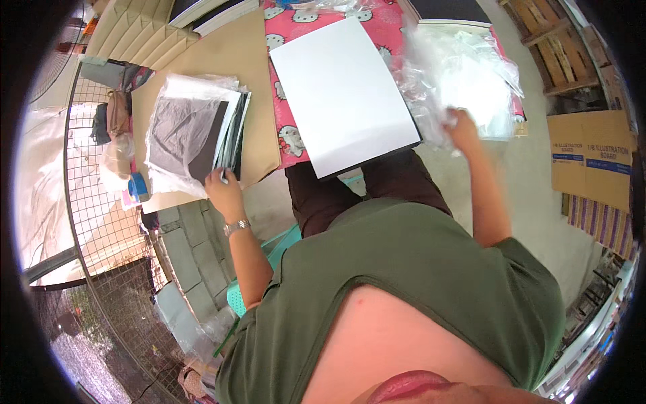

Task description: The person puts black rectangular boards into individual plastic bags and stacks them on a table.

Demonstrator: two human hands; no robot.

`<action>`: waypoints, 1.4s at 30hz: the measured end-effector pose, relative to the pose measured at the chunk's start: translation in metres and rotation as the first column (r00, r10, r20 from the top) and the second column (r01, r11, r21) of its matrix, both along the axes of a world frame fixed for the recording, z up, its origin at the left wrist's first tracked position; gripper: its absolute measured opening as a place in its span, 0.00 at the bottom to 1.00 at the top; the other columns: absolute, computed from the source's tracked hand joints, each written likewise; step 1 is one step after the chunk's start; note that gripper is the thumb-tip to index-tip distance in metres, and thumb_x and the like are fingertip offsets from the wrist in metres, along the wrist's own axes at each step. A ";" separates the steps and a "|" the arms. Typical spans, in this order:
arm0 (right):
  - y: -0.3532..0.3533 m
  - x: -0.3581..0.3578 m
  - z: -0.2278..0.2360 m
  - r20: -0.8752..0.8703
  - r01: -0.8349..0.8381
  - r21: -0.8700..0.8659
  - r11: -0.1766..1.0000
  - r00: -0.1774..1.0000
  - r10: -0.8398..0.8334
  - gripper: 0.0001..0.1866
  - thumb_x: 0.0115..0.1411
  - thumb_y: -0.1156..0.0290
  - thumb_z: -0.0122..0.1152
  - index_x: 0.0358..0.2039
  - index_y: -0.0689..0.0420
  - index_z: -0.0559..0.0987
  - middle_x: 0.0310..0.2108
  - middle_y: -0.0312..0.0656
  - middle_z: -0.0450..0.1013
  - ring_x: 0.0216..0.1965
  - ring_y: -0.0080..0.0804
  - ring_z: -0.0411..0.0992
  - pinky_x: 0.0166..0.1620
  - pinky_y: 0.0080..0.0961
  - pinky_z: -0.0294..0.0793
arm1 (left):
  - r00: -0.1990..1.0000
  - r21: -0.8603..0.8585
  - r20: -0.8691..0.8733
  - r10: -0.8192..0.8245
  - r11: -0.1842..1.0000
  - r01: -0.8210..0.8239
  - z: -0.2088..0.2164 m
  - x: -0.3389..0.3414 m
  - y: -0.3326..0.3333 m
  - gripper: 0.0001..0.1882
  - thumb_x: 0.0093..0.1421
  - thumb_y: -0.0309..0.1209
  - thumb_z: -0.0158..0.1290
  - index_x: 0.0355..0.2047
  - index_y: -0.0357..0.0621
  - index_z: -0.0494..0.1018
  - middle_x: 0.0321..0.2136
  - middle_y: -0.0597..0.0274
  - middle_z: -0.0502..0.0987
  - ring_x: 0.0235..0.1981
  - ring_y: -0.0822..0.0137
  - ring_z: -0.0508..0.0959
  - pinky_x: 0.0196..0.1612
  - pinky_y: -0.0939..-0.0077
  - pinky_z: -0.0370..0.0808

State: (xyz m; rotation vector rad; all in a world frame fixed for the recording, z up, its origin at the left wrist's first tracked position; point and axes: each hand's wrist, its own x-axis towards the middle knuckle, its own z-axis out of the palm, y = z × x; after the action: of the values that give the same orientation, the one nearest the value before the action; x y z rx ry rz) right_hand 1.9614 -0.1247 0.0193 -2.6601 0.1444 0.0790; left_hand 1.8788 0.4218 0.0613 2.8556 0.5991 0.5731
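Observation:
My left hand (225,191) is closed on the near corner of a stack of plastic-wrapped black and white boards (195,131) at the left. In front of me lies a stack of white boards (343,94), its lower edge dark, touched by neither hand. On the right, my right hand (463,132) pinches the near edge of a loose pile of clear plastic sleeves (464,81). The hand and the sleeves are slightly blurred, and the fingertips are partly hidden.
A pink printed cloth (293,108) and a brown cardboard sheet (252,64) cover the work surface. Dark-topped board stacks (451,12) stand at the far edge. Blue tape (138,187) sits at the left edge. Cardboard boxes (592,158) and a wooden pallet (552,44) are off to the right.

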 end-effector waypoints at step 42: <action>0.103 0.057 0.002 0.293 0.127 0.377 0.917 0.923 -0.248 0.11 0.56 0.66 0.52 0.36 0.60 0.72 0.25 0.50 0.72 0.30 0.51 0.71 0.37 0.37 0.69 | 0.984 -0.922 -0.130 -0.119 -0.350 -0.164 -0.033 -0.013 -0.163 0.23 0.57 0.38 0.52 0.47 0.35 0.63 0.37 0.56 0.73 0.37 0.62 0.75 0.37 0.66 0.77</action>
State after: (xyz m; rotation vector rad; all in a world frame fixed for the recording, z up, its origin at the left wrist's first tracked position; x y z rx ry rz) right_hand 2.0180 -0.0215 0.0215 -2.2458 0.2509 -0.3791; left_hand 1.8661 0.2588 0.0282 1.0314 0.6348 -0.2929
